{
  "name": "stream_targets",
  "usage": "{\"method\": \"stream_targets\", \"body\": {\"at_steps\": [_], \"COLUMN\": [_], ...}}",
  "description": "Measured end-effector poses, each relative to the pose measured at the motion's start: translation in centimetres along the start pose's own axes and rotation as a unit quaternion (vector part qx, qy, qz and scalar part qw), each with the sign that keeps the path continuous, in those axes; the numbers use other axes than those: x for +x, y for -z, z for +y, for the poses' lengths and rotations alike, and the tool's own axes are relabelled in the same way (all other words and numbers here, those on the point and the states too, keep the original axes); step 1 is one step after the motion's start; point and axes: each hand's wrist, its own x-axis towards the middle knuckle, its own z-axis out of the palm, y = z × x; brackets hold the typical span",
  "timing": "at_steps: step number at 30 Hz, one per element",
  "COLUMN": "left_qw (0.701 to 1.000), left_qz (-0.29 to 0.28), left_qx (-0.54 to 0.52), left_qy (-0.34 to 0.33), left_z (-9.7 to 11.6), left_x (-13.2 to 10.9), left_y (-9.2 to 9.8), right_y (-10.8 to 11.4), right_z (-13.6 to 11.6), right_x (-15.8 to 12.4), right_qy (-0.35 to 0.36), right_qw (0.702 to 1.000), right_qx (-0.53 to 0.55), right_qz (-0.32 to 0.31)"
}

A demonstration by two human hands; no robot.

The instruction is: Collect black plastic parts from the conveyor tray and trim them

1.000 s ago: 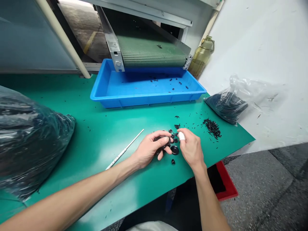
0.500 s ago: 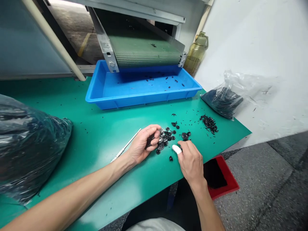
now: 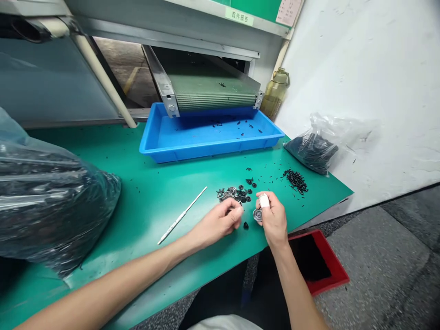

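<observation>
My right hand [image 3: 273, 215], with a white finger cot on one finger, pinches a round silver-and-black disc [image 3: 257, 215] at its fingertips. My left hand [image 3: 220, 222] lies curled just below a small heap of similar round parts [image 3: 235, 194], and its fingers hide whatever they may hold. A small black piece [image 3: 245, 225] rests between my hands. To the left of my left hand lies a thin metal pick with a pale handle [image 3: 182, 215]. Farther right is a loose heap of small black bits [image 3: 295, 180].
The green work mat [image 3: 144, 215] is strewn with black bits. Behind it, a blue plastic tray [image 3: 206, 153] sits under a green conveyor belt [image 3: 213, 94]. Plastic bags of black parts lie left [image 3: 51, 206] and right [image 3: 312, 153]. An olive bottle [image 3: 275, 94] stands behind; a red tray [image 3: 330, 270] lies below.
My right hand has moved up beside the heap and now pinches a round disc. My left hand has shifted down and right, and the camera view has tilted.
</observation>
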Motion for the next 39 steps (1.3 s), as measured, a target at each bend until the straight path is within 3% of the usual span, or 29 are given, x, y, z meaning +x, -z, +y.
{"method": "stream_targets", "body": {"at_steps": [3, 8, 14, 18, 20, 23, 26, 30, 33, 39], "left_qw": [1.000, 0.998, 0.998, 0.998, 0.998, 0.993, 0.987, 0.976, 0.979, 0.992], "left_qz": [-0.005, 0.045, 0.047, 0.032, 0.025, 0.072, 0.084, 0.025, 0.032, 0.046], "left_qx": [0.004, 0.002, 0.025, 0.037, 0.047, 0.060, 0.100, 0.189, 0.181, 0.058], "left_qy": [-0.028, -0.052, -0.019, -0.026, -0.041, -0.070, -0.092, -0.105, -0.093, -0.106], "left_z": [-0.3, 0.0, -0.2, -0.1, 0.0, 0.2, 0.4, 0.9, 1.2, 0.8], "left_x": [-0.1, 0.2, 0.1, -0.1, 0.1, 0.4, 0.6, 0.7, 0.7, 0.8], "left_y": [-0.5, -0.1, 0.0, 0.1, 0.3, 0.7, 1.4, 2.1, 2.1, 1.3], "right_y": [-2.0, -2.6, -3.6, -3.7, -3.1, -1.8, -0.6, 0.1, -0.1, -0.9], "right_z": [-0.7, -1.3, -1.4, -1.5, -1.7, -2.1, -2.7, -3.2, -3.1, -2.8], "right_x": [-0.9, -1.8, -2.1, -2.3, -2.6, -2.7, -2.3, -1.0, -0.5, -0.8], "right_qy": [-0.007, 0.033, 0.155, 0.201, 0.228, 0.239, 0.160, 0.078, 0.102, 0.144], "right_qw": [0.997, 0.999, 0.976, 0.966, 0.963, 0.963, 0.970, 0.960, 0.961, 0.967], "right_qx": [0.074, -0.022, -0.115, -0.125, -0.125, -0.122, -0.106, -0.052, -0.040, -0.001], "right_qz": [0.010, -0.007, 0.101, 0.107, 0.074, -0.038, -0.147, -0.263, -0.253, -0.209]}}
